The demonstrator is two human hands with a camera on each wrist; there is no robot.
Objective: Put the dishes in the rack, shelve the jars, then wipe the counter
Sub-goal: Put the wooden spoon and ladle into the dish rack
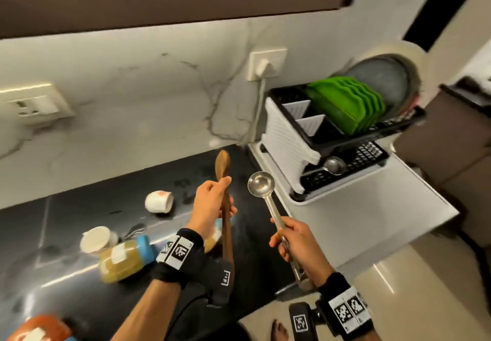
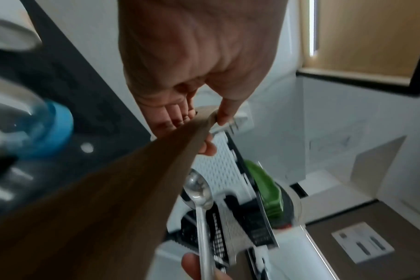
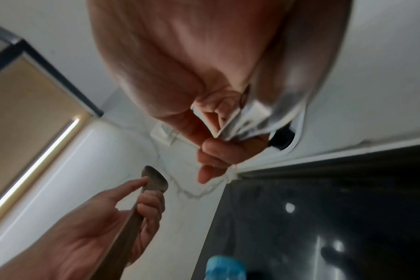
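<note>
We are in the dishes step, and both hands are loaded: our left hand [image 1: 212, 202] has its fingers wrapped round the shaft of a long brown wooden spoon [image 1: 224, 181], bowl pointing up and away, while our right hand [image 1: 295, 237] is curled round the flat handle of a shiny steel ladle [image 1: 261, 185], its round bowl tipped towards the rack. The two-tier black and white plastic dish rack [image 1: 287, 144] sits to the right on a white tray, near the ladle but not touching it. As we judge it, the next move calls for swinging both utensils right and dropping them handle-down into the white divided cutlery holder at the rack's left end, one at a time so they do not clash. Now the count: in the rack, a row of green plastic plates [image 1: 345, 104], about five though they overlap, one large grey round pan [image 1: 380, 80] behind them, and one steel ladle bowl [image 1: 335, 165] on the lower tier. On the black counter [image 1: 79, 207] to the left, one white cup [image 1: 159, 202] lies on its side; we count three jars for certain, a white-lidded jar [image 1: 96, 239], a blue-lidded jar of yellow-green contents [image 1: 125, 261] lying over, and an orange-lidded jar [image 1: 39, 328] at the near left edge. Shelving and wiping are not yet begun.
</note>
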